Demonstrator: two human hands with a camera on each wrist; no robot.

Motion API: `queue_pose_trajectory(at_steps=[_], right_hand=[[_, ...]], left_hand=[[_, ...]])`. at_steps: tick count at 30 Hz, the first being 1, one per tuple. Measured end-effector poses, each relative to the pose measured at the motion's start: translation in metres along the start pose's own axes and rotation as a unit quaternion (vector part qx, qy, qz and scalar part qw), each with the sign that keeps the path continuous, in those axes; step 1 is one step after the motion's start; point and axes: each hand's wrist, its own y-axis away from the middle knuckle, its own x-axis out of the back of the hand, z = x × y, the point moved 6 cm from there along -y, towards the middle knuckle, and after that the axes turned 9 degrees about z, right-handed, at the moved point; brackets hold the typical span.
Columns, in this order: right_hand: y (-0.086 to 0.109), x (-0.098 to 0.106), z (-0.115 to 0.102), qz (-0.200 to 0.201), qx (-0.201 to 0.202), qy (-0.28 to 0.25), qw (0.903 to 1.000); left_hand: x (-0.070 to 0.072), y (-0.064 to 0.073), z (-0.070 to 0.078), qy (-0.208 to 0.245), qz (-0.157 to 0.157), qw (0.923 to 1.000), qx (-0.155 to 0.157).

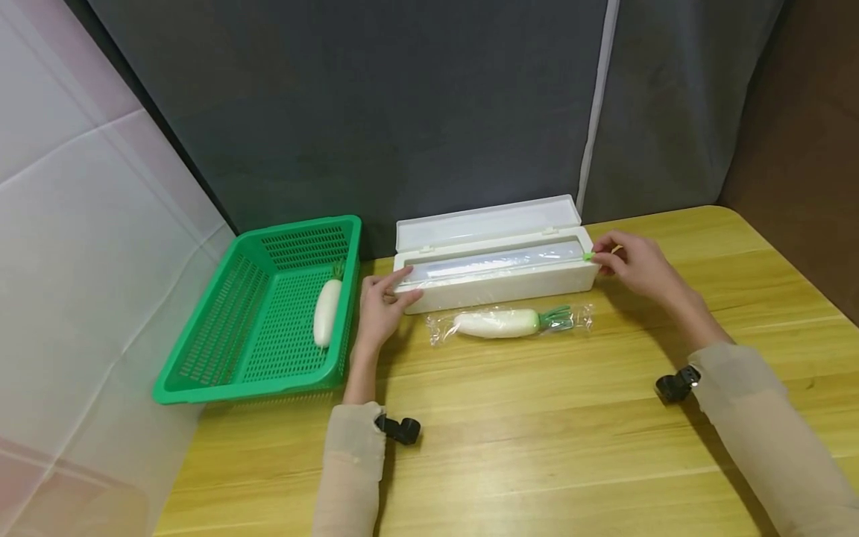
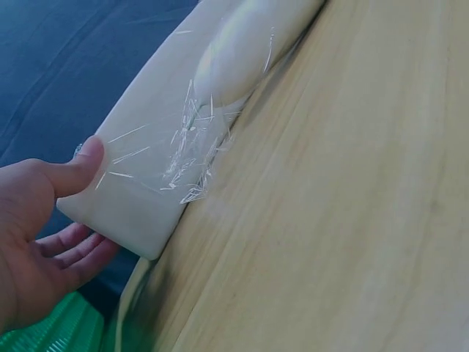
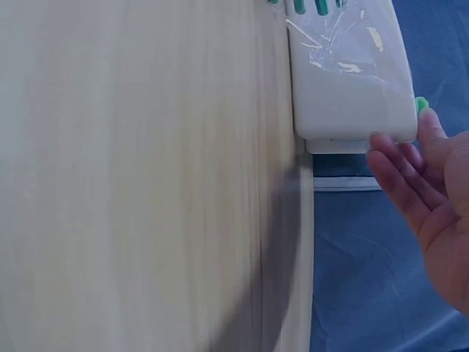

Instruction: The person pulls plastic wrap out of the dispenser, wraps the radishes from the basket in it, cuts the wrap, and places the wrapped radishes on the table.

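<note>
A white cling film box [image 1: 503, 282] stands with its lid [image 1: 490, 224] tipped back and a roll of clear film [image 1: 496, 259] inside. My left hand [image 1: 380, 309] holds the box's left end, its thumb by the front edge. At the right end my right hand [image 1: 634, 262] pinches a small green slider tab [image 1: 587, 256] between thumb and index finger. Just in front of the box lies a white radish [image 1: 498, 324] with green leaves, under clear film [image 1: 443, 328]. Creases of film [image 2: 183, 158] run up the box front toward my left thumb.
A green plastic basket [image 1: 248, 389] sits to the left, tilted in view, with another white radish [image 1: 326, 313] against its right side. Behind the wooden table [image 1: 537, 447] hangs a dark grey cloth [image 1: 376, 112]. Pale sheeting [image 1: 101, 246] borders the left side.
</note>
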Motion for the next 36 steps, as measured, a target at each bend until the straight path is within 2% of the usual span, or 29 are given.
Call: queue_pose_trajectory(at_steps=[10, 15, 21, 23, 27, 31, 36], right_hand=[[0.005, 0.005, -0.002, 0.001, -0.012, 0.008, 0.9999], [0.007, 0.005, -0.002, 0.003, -0.020, 0.011, 0.9997], [0.009, 0.008, -0.006, 0.044, 0.010, 0.031, 0.9985], [0.010, 0.008, -0.007, 0.065, 0.024, 0.037, 0.9969], [0.011, 0.006, -0.014, 0.089, 0.052, 0.039, 0.9939], [0.012, 0.001, -0.023, 0.092, 0.074, 0.043, 0.9921], [0.012, -0.005, -0.030, 0.090, 0.087, 0.037, 0.9914]], left_hand=[[0.005, 0.001, 0.004, 0.078, 0.028, 0.9965, -0.015], [0.007, 0.002, 0.006, 0.090, 0.036, 0.9949, -0.027], [0.017, 0.012, 0.043, 0.086, 0.026, 0.9957, -0.022], [0.019, 0.013, 0.049, 0.087, 0.026, 0.9956, -0.023], [0.020, 0.014, 0.048, 0.082, 0.027, 0.9959, -0.027], [0.020, 0.013, 0.046, 0.083, 0.023, 0.9959, -0.029], [0.015, 0.007, 0.025, 0.087, 0.021, 0.9958, -0.021]])
